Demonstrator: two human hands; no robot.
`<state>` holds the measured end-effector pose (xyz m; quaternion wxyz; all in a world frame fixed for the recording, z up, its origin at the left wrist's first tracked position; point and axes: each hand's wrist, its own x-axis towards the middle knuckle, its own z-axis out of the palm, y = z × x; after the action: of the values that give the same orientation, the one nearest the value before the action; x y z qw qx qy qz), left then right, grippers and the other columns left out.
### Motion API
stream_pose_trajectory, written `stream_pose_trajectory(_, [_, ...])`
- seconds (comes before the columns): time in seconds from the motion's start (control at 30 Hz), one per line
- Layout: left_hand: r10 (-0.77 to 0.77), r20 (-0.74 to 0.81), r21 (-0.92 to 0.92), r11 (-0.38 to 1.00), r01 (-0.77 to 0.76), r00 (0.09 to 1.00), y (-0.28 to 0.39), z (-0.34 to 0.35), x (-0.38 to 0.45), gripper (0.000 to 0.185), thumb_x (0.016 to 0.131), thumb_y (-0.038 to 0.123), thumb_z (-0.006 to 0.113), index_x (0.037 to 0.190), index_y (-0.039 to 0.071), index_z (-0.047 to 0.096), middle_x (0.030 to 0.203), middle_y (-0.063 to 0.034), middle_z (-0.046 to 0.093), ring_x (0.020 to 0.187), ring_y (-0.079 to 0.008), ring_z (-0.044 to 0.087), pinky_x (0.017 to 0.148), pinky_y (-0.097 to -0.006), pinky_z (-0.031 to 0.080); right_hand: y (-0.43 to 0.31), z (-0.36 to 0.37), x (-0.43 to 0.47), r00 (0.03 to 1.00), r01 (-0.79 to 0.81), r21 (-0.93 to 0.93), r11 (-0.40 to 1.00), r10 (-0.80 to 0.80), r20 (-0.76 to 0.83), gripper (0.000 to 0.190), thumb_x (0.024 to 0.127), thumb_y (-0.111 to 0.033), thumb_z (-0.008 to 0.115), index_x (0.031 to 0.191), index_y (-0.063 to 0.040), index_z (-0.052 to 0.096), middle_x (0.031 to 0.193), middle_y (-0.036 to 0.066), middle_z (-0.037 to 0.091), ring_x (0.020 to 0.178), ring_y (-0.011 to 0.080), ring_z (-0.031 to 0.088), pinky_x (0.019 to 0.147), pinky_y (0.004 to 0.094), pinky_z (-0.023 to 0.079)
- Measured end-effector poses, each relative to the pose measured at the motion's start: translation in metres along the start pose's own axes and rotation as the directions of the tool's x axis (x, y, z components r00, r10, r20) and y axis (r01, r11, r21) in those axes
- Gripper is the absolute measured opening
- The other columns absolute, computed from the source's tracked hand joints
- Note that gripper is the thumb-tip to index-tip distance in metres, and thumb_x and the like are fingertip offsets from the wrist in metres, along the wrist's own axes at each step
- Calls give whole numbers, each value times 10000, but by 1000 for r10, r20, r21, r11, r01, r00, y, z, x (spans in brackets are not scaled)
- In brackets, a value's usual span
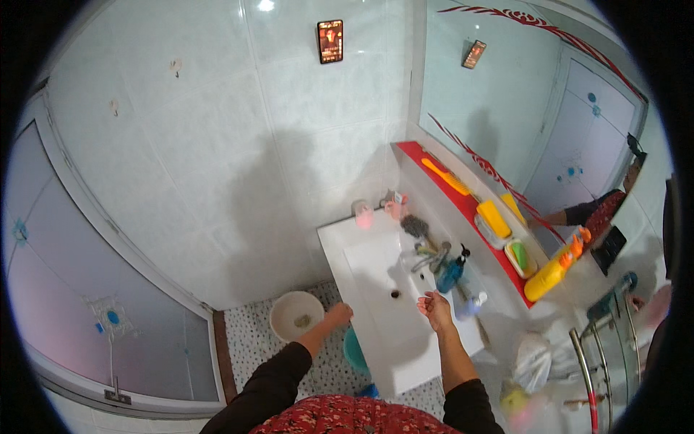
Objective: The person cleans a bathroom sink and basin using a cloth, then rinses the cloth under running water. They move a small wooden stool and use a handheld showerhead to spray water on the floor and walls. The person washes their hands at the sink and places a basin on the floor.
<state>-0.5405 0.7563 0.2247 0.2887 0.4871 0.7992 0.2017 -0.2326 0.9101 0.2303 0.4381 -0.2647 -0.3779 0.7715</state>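
Before me is a white rectangular washbasin with a dark drain hole. My left hand is at the basin's left edge with its fingers curled; whether it touches the rim or holds anything is hidden. Over the basin's right side is my right hand, palm turned up, fingers loosely bent and somewhat apart, with nothing seen in it. Just beyond its fingertips stands a blue pump bottle. A metal faucet rises behind the drain, and a pale bottle with a white cap stands to the right.
A red-topped ledge carries a yellow comb, a soap dish and a yellow spray bottle. Below left are a white bowl and a teal basin. A phone is on the tiled wall; a metal rack stands right.
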Motion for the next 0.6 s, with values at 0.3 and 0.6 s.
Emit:
stream_pose_trajectory(0.3, [80, 12, 66, 995, -80, 997, 34, 14, 97, 289, 849, 304, 637, 916, 26, 601, 930, -122, 612, 855, -292, 588, 754, -438, 478, 1, 16, 149, 975, 93, 455, 886, 11, -221, 253, 972, -290, 501, 997, -38, 498, 855, 136, 599, 786, 255, 606, 676, 352, 525])
stream_pose_trajectory(0.6, [556, 97, 771, 482, -416, 825, -6, 20, 249, 330, 918, 218, 537, 1192, 34, 524, 774, -131, 630, 698, -263, 616, 671, -406, 502, 15, 26, 189, 998, 66, 616, 785, -65, -25, 260, 973, -248, 490, 926, -3, 561, 848, 145, 613, 766, 286, 574, 662, 368, 484])
